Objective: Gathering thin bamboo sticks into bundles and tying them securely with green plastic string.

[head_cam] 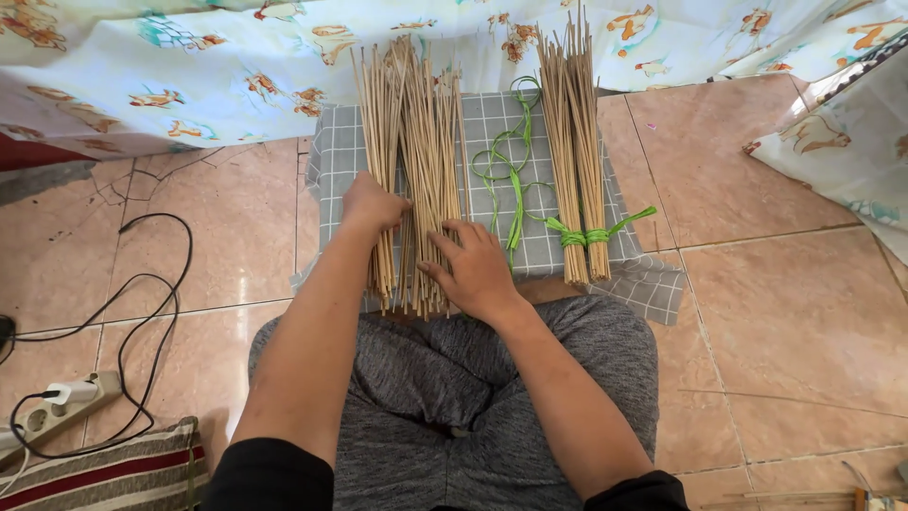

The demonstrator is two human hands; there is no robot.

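Bamboo sticks (411,180) loose on checked cloth (492,123): left hand (371,205) curled, gripping sticks; right hand (476,270) flat, fingers spread, pressing sticks.

A grey checked cloth (492,123) covers a low surface on a floor of pinkish tiles (757,322). On the cloth's right side lies a stick bundle (577,151) tied with a green band (584,237), and loose green strips (511,161) curl just beside it. A pale printed sheet (236,66) hangs behind. At far left, a black cable (151,284) loops to a power strip (66,407) with a white plug (71,391). A striped cushion (113,473) sits in the near left corner.
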